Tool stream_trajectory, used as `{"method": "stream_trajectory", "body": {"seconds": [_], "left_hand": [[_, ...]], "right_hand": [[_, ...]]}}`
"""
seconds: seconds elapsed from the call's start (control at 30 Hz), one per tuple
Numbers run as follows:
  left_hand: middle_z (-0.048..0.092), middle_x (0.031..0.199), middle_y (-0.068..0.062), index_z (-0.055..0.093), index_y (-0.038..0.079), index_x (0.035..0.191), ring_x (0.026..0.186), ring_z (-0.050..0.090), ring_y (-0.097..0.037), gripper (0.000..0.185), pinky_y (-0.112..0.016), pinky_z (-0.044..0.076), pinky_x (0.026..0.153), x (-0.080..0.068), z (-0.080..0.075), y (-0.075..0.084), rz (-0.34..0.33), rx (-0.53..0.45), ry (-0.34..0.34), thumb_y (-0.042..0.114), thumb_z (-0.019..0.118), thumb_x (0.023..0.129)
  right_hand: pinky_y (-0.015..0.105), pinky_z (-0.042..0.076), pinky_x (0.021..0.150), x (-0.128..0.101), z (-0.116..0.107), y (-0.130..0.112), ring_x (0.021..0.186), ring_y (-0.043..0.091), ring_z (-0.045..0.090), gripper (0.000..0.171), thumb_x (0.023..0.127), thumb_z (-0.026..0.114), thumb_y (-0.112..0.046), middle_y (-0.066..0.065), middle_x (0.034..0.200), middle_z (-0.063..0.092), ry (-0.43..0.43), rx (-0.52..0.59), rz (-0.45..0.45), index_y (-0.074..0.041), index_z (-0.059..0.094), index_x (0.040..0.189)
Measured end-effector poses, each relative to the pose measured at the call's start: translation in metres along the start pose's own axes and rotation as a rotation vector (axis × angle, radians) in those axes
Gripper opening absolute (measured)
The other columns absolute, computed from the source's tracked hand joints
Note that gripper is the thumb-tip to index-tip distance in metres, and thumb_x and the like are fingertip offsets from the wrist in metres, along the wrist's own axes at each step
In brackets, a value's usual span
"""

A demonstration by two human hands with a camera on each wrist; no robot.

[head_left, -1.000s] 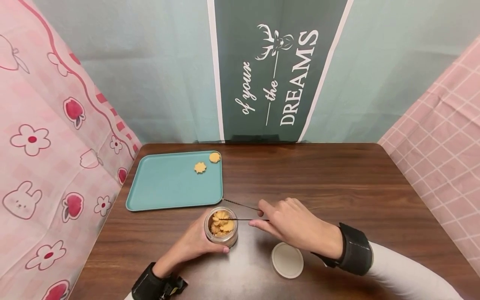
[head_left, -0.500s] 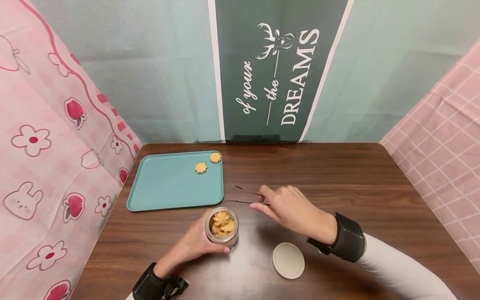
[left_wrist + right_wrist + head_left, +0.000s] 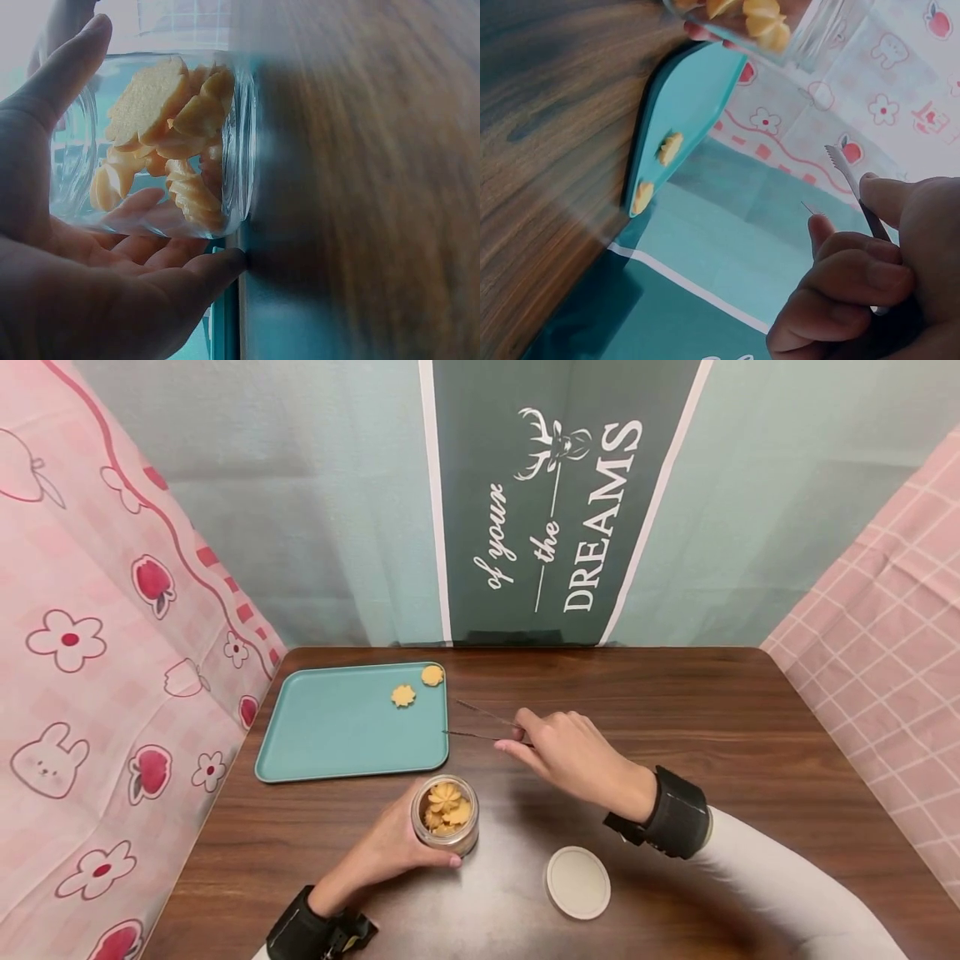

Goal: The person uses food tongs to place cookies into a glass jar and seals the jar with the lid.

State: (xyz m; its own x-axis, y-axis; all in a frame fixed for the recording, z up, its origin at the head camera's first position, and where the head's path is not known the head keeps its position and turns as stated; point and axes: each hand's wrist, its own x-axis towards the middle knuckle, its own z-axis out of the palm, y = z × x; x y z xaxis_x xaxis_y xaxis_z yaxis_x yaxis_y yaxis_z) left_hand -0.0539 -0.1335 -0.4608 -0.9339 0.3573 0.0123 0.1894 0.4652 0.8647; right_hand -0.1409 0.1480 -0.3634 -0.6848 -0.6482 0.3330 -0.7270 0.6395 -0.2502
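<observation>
My left hand (image 3: pixel 401 835) grips an uncapped glass jar (image 3: pixel 463 843) standing upright on the table; fingers and thumb wrap its side. Several flower-shaped cookies fill part of the jar, and through the glass in the left wrist view a cookie (image 3: pixel 154 97) shows. My right hand (image 3: pixel 576 756) holds metal tongs (image 3: pixel 480 735) between thumb and fingers. Their two arms are spread, with nothing between the tips, near the right edge of the teal tray (image 3: pixel 337 731). On that tray lie two cookies, one cookie (image 3: pixel 402 696) nearer the middle and another cookie (image 3: pixel 432 675) in the far right corner.
A round white lid (image 3: pixel 577 882) lies on the wooden table (image 3: pixel 675 710), right of the jar. Patterned pink cloth (image 3: pixel 67 693) hangs along the left side, pink checked cloth (image 3: pixel 892 593) along the right, and a green curtain (image 3: pixel 337 510) behind.
My right hand has carried the tongs away from above the jar's mouth, up and slightly left beside the tray's right edge. My left hand keeps the jar in place.
</observation>
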Motion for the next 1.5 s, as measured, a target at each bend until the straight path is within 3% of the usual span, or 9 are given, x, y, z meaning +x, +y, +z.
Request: {"method": "stream_trajectory", "body": {"seconds": [0.3, 0.73, 1.5], "left_hand": [[0.064, 0.138, -0.003, 0.048, 0.011, 0.151, 0.125, 0.061, -0.02, 0.103, -0.048, 0.049, 0.109, -0.001, 0.0, -0.001, 0.002, -0.004, -0.007, 0.035, 0.102, 0.067], [0.064, 0.139, -0.002, 0.047, 0.012, 0.153, 0.126, 0.061, -0.022, 0.104, -0.05, 0.049, 0.108, 0.0, -0.001, 0.001, -0.06, -0.012, -0.008, 0.035, 0.102, 0.067], [0.062, 0.141, -0.002, 0.047, 0.011, 0.153, 0.127, 0.06, -0.021, 0.104, -0.048, 0.048, 0.11, 0.0, -0.002, 0.0, -0.026, -0.028, -0.021, 0.035, 0.102, 0.067]], "right_hand": [[0.033, 0.049, 0.05, 0.013, 0.008, 0.007, 0.055, 0.006, 0.057, 0.029, 0.103, 0.07, -0.04, -0.011, 0.067, 0.062, -0.013, 0.008, 0.035, -0.015, 0.063, 0.09], [0.032, 0.047, 0.048, 0.033, 0.024, 0.017, 0.053, 0.008, 0.055, 0.032, 0.104, 0.068, -0.04, -0.01, 0.064, 0.059, -0.012, 0.007, 0.062, -0.014, 0.062, 0.088], [0.034, 0.05, 0.05, 0.06, 0.053, 0.028, 0.054, 0.009, 0.055, 0.034, 0.106, 0.064, -0.042, -0.008, 0.065, 0.056, -0.066, 0.035, 0.084, -0.013, 0.061, 0.089]]}}
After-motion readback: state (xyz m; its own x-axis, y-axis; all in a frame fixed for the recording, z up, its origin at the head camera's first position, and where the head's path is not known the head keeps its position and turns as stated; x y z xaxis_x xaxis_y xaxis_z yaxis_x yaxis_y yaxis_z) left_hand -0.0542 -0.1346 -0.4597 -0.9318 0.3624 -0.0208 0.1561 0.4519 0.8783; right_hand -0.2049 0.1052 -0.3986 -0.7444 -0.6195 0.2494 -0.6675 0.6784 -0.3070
